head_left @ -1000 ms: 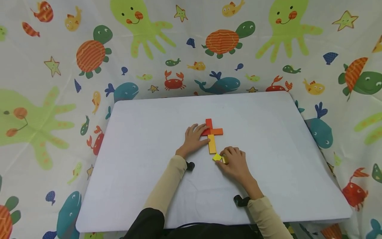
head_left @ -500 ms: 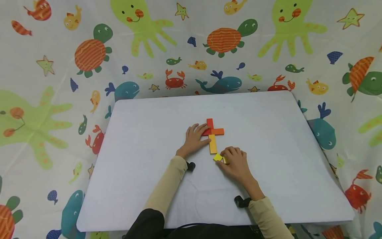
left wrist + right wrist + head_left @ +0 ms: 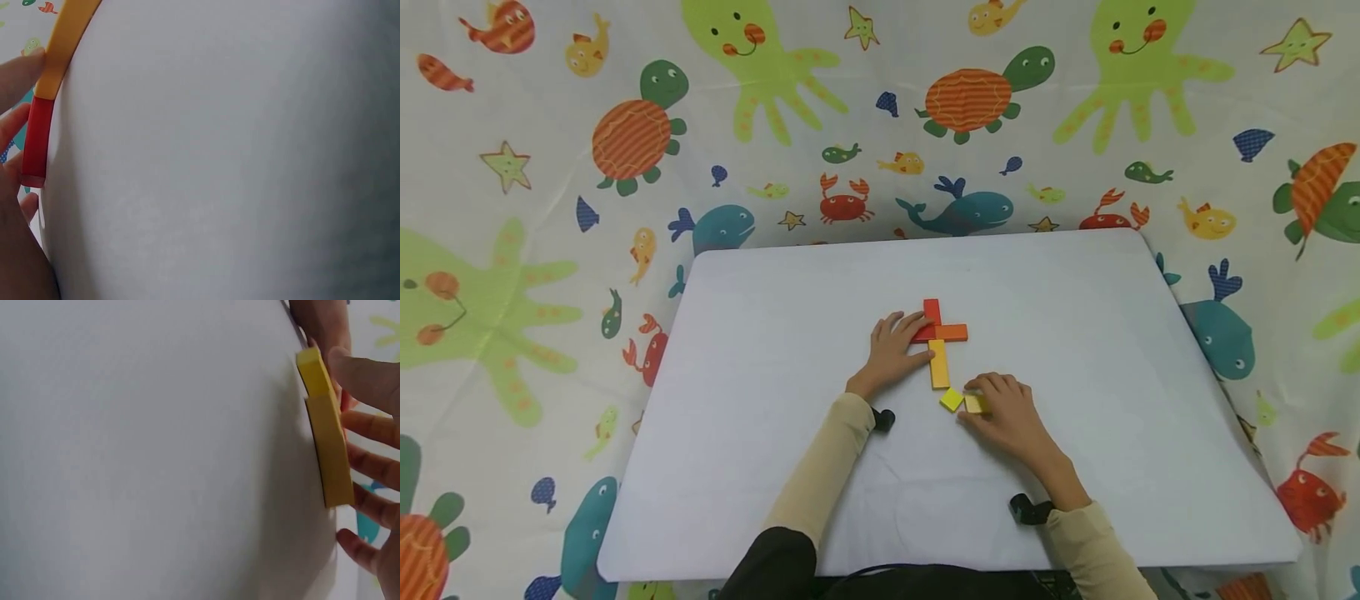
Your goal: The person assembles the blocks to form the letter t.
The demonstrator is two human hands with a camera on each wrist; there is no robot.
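Note:
My left hand rests on a cross of blocks, its fingers reaching over the dark red block. The thumb touches the side of the amber block. A red-orange block points away from me and an orange block points right. Below the amber block sits a bright yellow block, turned like a diamond. My right hand holds a pale yellow block between thumb and fingers, close beside the bright yellow one. In the right wrist view, the pale block shows in front of the fingers.
The blocks lie on a white-covered table with rounded corners. A curtain printed with sea animals hangs behind and beside it. Each wrist wears a small black camera, such as the right wrist camera. A dark cable runs along the front edge.
My right hand has shifted slightly right, and the pale yellow block now shows a broader face beside the bright yellow one. The left hand keeps its place on the blocks.

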